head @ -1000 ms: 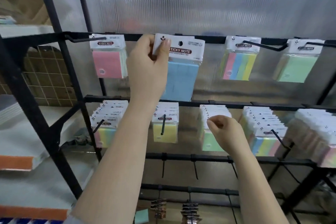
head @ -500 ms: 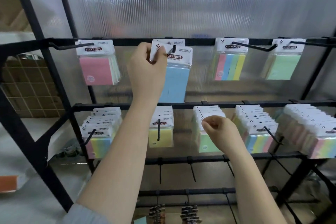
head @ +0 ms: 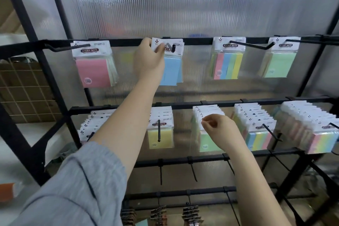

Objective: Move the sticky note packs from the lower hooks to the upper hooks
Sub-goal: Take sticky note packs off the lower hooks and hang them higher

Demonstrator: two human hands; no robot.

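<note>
My left hand [head: 149, 60] pinches the white header card of a blue sticky note pack [head: 171, 69] that hangs on the second upper hook [head: 173, 48]. Pink [head: 93, 70], striped [head: 227, 65] and green [head: 279, 64] packs hang on the other upper hooks. My right hand [head: 219, 130] is at the lower rail, its fingertips pinching the header of the front green pack [head: 206, 142] in a row. Lower rows of yellow [head: 160, 136], striped [head: 256, 134] and pastel [head: 311, 130] packs hang beside it.
The black metal rack [head: 55, 82] stands before a ribbed translucent panel [head: 183, 5]. Bare hooks [head: 192, 170] jut from the rails below. Binder clips [head: 190, 214] hang at the bottom. A white surface [head: 11, 152] lies to the left.
The blue pack slid further back along the upper hook under my left hand. My right hand stayed at the green packs. The view moved closer and tilted up slightly.
</note>
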